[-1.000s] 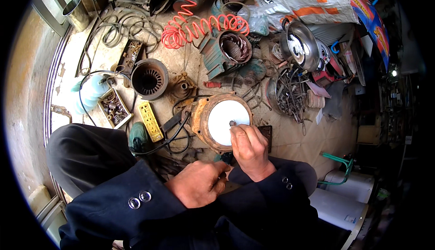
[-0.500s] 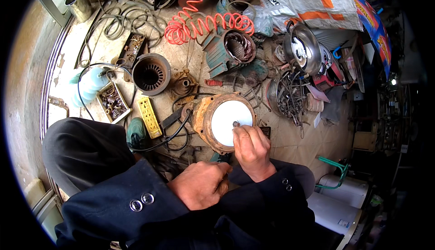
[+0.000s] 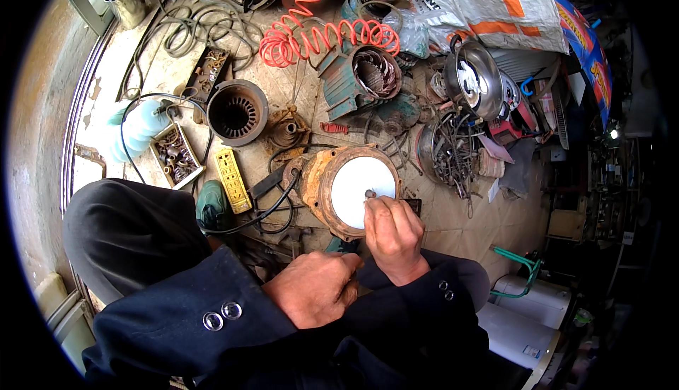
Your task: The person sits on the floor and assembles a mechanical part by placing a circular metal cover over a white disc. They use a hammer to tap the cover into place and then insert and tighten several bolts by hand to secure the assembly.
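Observation:
A rusty yellow round motor housing (image 3: 315,186) stands between my knees, its top faced with a flat white disc (image 3: 361,181). Low on the disc, my right hand (image 3: 393,238) has its fingers pinched together at a small dark stub (image 3: 370,193). The fingertips hide most of that piece, so whether it is loose or fixed to the disc does not show. My left hand (image 3: 311,291) is curled closed, close by the right wrist. Its inner fingers are turned away, and anything in them is hidden.
A yellow power strip (image 3: 232,181), a box of small metal parts (image 3: 189,175) and a rusty stator housing (image 3: 260,125) lie to the left. Beyond are a green motor casing (image 3: 337,82) and a red coiled hose (image 3: 280,49). A steel bowl (image 3: 488,103) is at the right.
The view has shifted very slightly. Both hands hold the same places, the right still pinched at the dark stub on the white disc.

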`<state>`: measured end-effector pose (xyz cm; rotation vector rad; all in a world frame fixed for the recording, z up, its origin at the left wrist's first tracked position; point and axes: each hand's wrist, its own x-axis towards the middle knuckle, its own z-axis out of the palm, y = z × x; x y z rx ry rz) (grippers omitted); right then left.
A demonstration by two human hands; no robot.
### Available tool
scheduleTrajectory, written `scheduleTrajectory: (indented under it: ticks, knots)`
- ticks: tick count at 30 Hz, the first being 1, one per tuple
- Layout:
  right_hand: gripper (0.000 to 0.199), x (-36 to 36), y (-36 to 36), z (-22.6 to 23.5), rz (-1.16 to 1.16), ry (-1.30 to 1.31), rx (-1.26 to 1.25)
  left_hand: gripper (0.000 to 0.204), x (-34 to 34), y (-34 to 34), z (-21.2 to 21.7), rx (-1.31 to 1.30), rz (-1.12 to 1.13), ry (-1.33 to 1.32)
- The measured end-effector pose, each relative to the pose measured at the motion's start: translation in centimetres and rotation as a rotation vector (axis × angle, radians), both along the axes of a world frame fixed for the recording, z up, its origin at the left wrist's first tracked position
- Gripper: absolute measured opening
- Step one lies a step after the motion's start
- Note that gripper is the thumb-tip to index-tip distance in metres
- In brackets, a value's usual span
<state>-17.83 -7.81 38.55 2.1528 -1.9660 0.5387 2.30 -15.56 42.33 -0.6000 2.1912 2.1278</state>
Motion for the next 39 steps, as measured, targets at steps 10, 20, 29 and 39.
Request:
scheduleTrajectory:
  ticks: [10, 20, 29, 39]
  knots:
    - [0.022, 0.11, 0.02, -0.06, 0.014, 0.066, 0.000, 0.018, 0.08, -0.02, -0.05, 0.020, 0.013, 0.012]
    - [0.020, -0.15, -0.11, -0.15, 0.012, 0.034, -0.011, 0.039, -0.11, -0.67, 0.05, -0.003, -0.098, -0.017]
    - [0.018, 0.05, -0.28, -0.14, 0.017, 0.040, -0.003, 0.021, 0.10, -0.02, -0.30, 0.024, 0.015, 0.023]
    - [0.018, 0.03, -0.16, -0.34, -0.007, 0.009, -0.021, 0.022, 0.00, -0.12, -0.05, 0.010, 0.003, 0.009]
